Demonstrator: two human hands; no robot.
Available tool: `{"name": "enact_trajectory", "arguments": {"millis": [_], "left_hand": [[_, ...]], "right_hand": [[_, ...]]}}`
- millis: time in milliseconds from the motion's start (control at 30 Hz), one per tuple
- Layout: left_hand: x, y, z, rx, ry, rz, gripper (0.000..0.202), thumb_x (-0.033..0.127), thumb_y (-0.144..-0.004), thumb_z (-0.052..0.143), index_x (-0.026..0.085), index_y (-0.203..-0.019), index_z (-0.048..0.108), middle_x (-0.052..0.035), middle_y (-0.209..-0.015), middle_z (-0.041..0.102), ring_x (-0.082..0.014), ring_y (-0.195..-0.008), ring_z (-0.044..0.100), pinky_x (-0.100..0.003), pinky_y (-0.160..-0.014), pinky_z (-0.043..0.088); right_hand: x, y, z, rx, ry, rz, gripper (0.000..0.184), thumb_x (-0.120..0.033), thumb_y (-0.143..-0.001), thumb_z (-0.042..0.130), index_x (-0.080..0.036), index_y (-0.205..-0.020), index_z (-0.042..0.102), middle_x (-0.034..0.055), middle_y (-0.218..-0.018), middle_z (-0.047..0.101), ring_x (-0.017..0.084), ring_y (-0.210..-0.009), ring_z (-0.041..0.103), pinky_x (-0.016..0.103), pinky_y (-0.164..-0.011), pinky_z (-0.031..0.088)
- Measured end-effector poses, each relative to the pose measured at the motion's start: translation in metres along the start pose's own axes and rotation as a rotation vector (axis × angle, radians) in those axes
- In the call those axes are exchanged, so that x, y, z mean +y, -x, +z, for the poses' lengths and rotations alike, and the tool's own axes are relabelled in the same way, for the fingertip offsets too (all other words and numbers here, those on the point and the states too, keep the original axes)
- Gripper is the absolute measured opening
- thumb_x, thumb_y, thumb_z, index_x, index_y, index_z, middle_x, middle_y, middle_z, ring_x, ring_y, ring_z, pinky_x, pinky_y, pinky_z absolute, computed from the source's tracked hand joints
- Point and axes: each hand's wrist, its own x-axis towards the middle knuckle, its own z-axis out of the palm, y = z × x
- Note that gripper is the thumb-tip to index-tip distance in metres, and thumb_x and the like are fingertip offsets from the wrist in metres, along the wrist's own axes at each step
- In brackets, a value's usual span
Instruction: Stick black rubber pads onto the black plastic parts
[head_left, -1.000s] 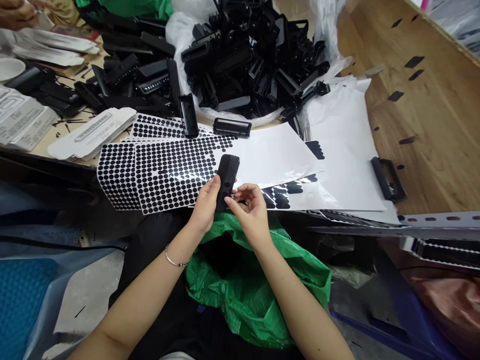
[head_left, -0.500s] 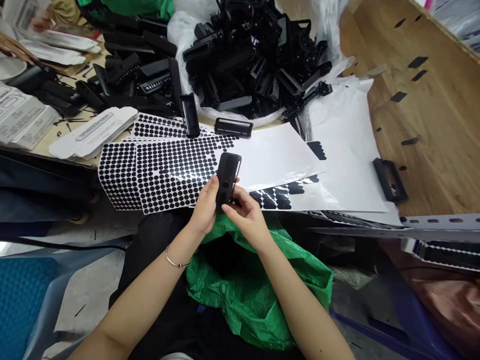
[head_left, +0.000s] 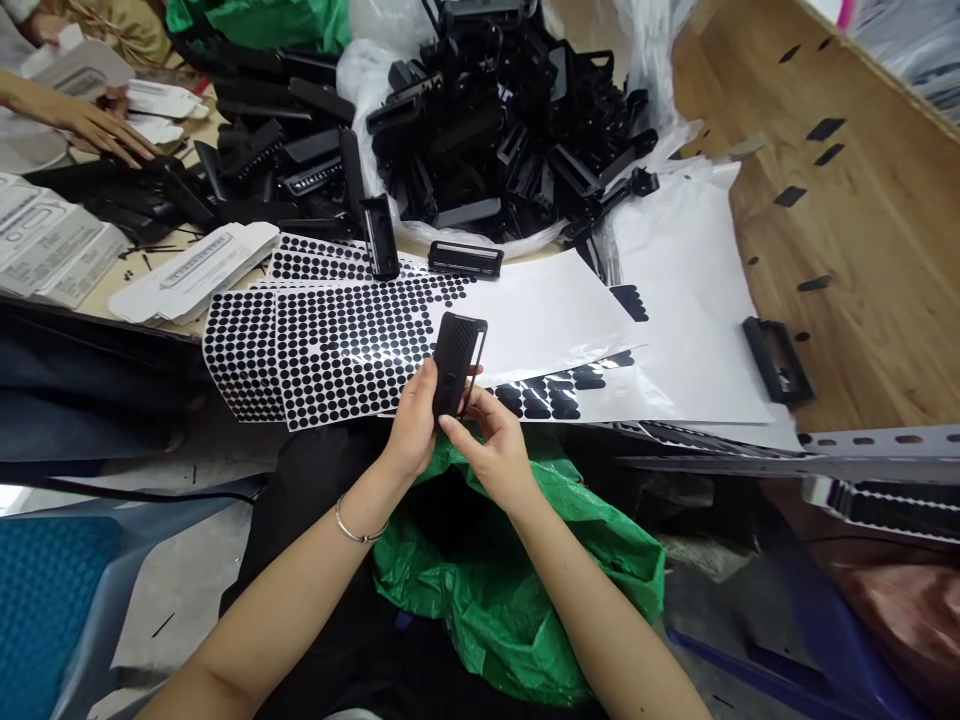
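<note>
Between my two hands is a black plastic piece, long and narrow, with a slot along its right side. My left hand grips its left edge, thumb on the face. My right hand pinches its lower end, and some of those fingers are hidden behind it. Behind the piece lie sheets of round black stickers, partly peeled to bare white backing. Two similar black pieces, one upright and one lying flat, rest at the sheets' far edge.
A big heap of black pieces fills a clear plastic bag at the back. Folded white boxes lie at left, near a co-worker's hand. An open green bag hangs below my hands. A wooden board rises at right.
The held piece has turned slightly, and its slot shows more. At the upper left, a co-worker's hand has reached in over the black pieces.
</note>
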Motion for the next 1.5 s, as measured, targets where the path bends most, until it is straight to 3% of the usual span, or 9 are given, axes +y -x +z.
{"name": "enact_trajectory", "arguments": {"millis": [333, 533, 700, 900, 1033, 1200, 1300, 1400, 1500], "left_hand": [[-0.003, 0.006, 0.008, -0.122, 0.016, 0.022, 0.053, 0.066, -0.078, 0.061, 0.017, -0.094, 0.075, -0.0093, -0.095, 0.077, -0.025, -0.101, 0.069, -0.037, -0.094, 0.052], [-0.011, 0.01, 0.009, -0.098, -0.071, 0.118, 0.055, 0.067, -0.082, 0.055, 0.019, -0.1, 0.073, -0.0105, -0.102, 0.075, -0.0255, -0.106, 0.068, -0.037, -0.094, 0.053], [-0.015, 0.011, 0.007, 0.032, -0.134, 0.166, 0.057, 0.069, -0.078, 0.058, 0.019, -0.101, 0.071, -0.0102, -0.106, 0.074, -0.0255, -0.113, 0.064, -0.037, -0.103, 0.047], [-0.006, 0.01, 0.003, -0.099, -0.086, 0.101, 0.058, 0.071, -0.08, 0.053, 0.019, -0.097, 0.07, -0.0101, -0.095, 0.074, -0.0265, -0.101, 0.068, -0.039, -0.092, 0.051], [-0.005, 0.008, 0.0, 0.044, -0.313, 0.271, 0.045, 0.062, -0.088, 0.048, 0.022, -0.102, 0.064, -0.009, -0.104, 0.067, -0.0248, -0.112, 0.06, -0.038, -0.099, 0.045], [0.013, -0.008, -0.017, 0.158, -0.87, 0.591, 0.027, 0.04, -0.09, 0.053, 0.022, -0.109, 0.056, -0.0129, -0.12, 0.054, -0.0282, -0.124, 0.046, -0.047, -0.11, 0.031], [0.038, -0.024, -0.027, 0.157, -1.24, 0.61, 0.03, 0.035, -0.088, 0.054, 0.02, -0.114, 0.057, -0.0181, -0.137, 0.045, -0.0358, -0.135, 0.035, -0.056, -0.112, 0.027], [0.06, -0.048, -0.026, 0.112, -1.585, 0.531, 0.037, 0.033, -0.089, 0.053, 0.016, -0.122, 0.056, -0.02, -0.151, 0.035, -0.0384, -0.143, 0.026, -0.056, -0.113, 0.026], [0.072, -0.083, -0.016, 0.111, -1.728, 0.438, 0.042, 0.029, -0.092, 0.048, 0.01, -0.129, 0.051, -0.022, -0.151, 0.038, -0.034, -0.142, 0.032, -0.047, -0.114, 0.031]], "right_hand": [[-0.009, -0.002, -0.006, -0.029, -0.172, 0.01, 0.036, -0.052, -0.085, 0.06, -0.028, -0.11, 0.069, 0.0025, -0.115, 0.069, 0.024, -0.116, 0.059, 0.041, -0.109, 0.043], [-0.007, -0.001, -0.007, 0.001, -0.168, -0.011, 0.037, -0.055, -0.08, 0.065, -0.026, -0.102, 0.071, 0.0027, -0.102, 0.071, 0.022, -0.1, 0.065, 0.038, -0.096, 0.052], [0.001, -0.001, -0.004, 0.034, -0.125, 0.008, 0.033, -0.052, -0.08, 0.067, -0.023, -0.095, 0.07, 0.002, -0.088, 0.069, 0.019, -0.083, 0.065, 0.035, -0.083, 0.055], [0.001, -0.002, 0.0, -0.065, -0.111, -0.034, 0.04, -0.046, -0.083, 0.067, -0.027, -0.118, 0.063, 0.0051, -0.119, 0.065, 0.022, -0.115, 0.059, 0.037, -0.103, 0.047], [0.0, -0.003, -0.001, -0.058, -0.09, -0.086, 0.043, -0.042, -0.083, 0.068, -0.027, -0.121, 0.059, 0.0061, -0.126, 0.061, 0.022, -0.125, 0.053, 0.038, -0.106, 0.045], [-0.012, -0.003, -0.016, 0.094, -0.226, -0.028, 0.032, -0.039, -0.08, 0.071, -0.026, -0.106, 0.057, 0.003, -0.11, 0.069, 0.016, -0.085, 0.069, 0.035, -0.084, 0.058], [-0.025, 0.001, -0.029, -0.073, -0.252, 0.048, 0.032, -0.036, -0.075, 0.076, -0.023, -0.098, 0.058, 0.0024, -0.099, 0.072, 0.014, -0.069, 0.068, 0.033, -0.072, 0.059], [-0.031, 0.007, -0.035, -0.466, -0.111, 0.136, 0.038, -0.041, -0.069, 0.08, -0.019, -0.093, 0.06, 0.0018, -0.092, 0.072, 0.014, -0.069, 0.067, 0.028, -0.067, 0.057], [-0.029, 0.01, -0.034, -0.868, 0.199, 0.212, 0.042, -0.048, -0.063, 0.082, -0.019, -0.086, 0.062, -0.0019, -0.077, 0.068, 0.015, -0.065, 0.066, 0.024, -0.06, 0.052]]}}
